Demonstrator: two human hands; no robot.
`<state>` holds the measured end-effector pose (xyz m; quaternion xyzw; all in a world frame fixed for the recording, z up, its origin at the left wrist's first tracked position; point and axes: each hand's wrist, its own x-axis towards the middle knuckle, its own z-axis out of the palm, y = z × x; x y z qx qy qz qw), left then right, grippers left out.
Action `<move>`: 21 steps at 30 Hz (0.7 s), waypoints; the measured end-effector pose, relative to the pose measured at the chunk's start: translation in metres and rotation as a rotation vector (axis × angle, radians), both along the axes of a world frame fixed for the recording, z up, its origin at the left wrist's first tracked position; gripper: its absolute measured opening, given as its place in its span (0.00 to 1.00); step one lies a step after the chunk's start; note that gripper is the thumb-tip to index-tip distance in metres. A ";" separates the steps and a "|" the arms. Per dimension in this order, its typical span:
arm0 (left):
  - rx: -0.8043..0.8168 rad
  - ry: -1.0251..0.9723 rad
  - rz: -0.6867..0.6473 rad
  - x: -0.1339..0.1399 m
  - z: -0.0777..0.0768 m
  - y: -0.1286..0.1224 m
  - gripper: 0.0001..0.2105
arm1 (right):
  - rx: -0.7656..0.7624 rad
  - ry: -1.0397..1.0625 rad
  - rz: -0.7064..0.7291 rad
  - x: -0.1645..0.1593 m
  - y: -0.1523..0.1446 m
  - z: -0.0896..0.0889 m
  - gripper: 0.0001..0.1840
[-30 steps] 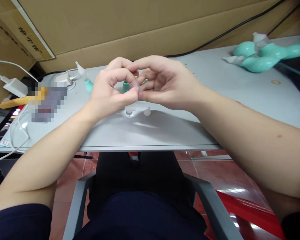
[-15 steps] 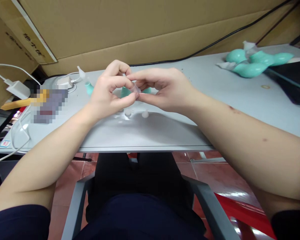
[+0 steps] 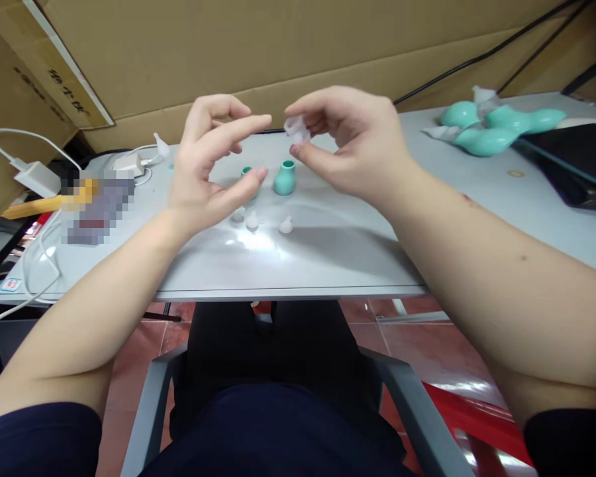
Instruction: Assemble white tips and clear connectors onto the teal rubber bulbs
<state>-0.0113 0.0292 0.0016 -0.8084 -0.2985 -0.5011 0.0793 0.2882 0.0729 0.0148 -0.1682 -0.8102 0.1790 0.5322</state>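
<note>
My right hand [image 3: 350,136] is raised above the table, pinching a translucent plastic nozzle [image 3: 296,128] with its round open end facing left. Across from it my left hand [image 3: 211,152] is held up with nothing in it, fingers and thumb apart. Below and between the hands stands a teal rubber bulb [image 3: 285,180], its open neck upward. A second teal bulb [image 3: 247,171] is partly hidden behind my left thumb. Nearer to me lie small whitish translucent pieces: a left piece [image 3: 238,214], a middle piece [image 3: 251,221] and a right piece [image 3: 286,226].
Several teal bulbs with translucent tips [image 3: 501,126] lie at the back right beside a dark flat object [image 3: 576,165]. Another translucent tip [image 3: 162,146] stands left of my left hand. White chargers [image 3: 38,177] with cables and a blurred-out object [image 3: 99,212] occupy the left. Cardboard [image 3: 298,53] walls the back.
My left hand has let go of the translucent nozzle and its fingers have spread. The right hand has carried the nozzle up and right, uncovering the teal bulb below.
</note>
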 end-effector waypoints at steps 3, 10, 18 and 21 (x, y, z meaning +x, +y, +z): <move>-0.002 -0.004 -0.030 -0.005 -0.001 0.005 0.20 | -0.146 0.045 -0.031 0.001 0.013 -0.005 0.25; -0.060 0.059 -0.083 -0.008 -0.006 0.004 0.14 | -0.326 -0.033 -0.008 -0.013 0.004 -0.016 0.24; -0.100 0.093 -0.120 -0.006 0.001 0.000 0.14 | -0.403 -0.069 0.036 -0.006 0.004 -0.020 0.25; -0.128 0.092 -0.102 -0.008 0.000 0.003 0.12 | -0.318 -0.138 0.002 -0.002 0.000 -0.018 0.21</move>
